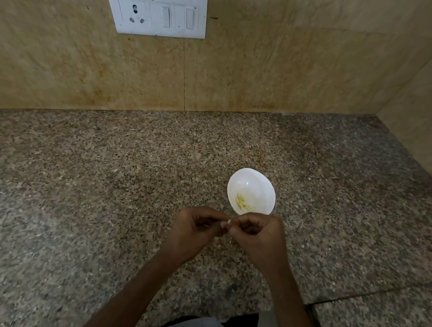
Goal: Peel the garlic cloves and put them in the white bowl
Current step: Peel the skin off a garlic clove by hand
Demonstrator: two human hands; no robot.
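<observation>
A small pale garlic clove (pixel 229 221) is held in the air just above the table (pixel 75 189), in front of the near rim of the white bowl. It is pinched from both sides. The left hand (pixel 192 229) has its fingers (pixel 211 217) curled in and clamped on the clove's left end. The right hand (pixel 258 236) has its fingers (pixel 245 219) curled and clamped on the right end, so the fingertips of the two hands almost meet.

The white bowl (pixel 259 186) stands upright on the table, just beyond the hands. A few yellowish peeled cloves (pixel 244 204) lie in a cluster at its bottom.

The table is speckled brown-grey granite, with a seam running across its right part. Behind it rises a beige tiled wall (pixel 298 65). A white switch plate (pixel 156 14) on that wall has one socket and two rocker switches. Tiny marks at the tops of the switches are too small to read.
</observation>
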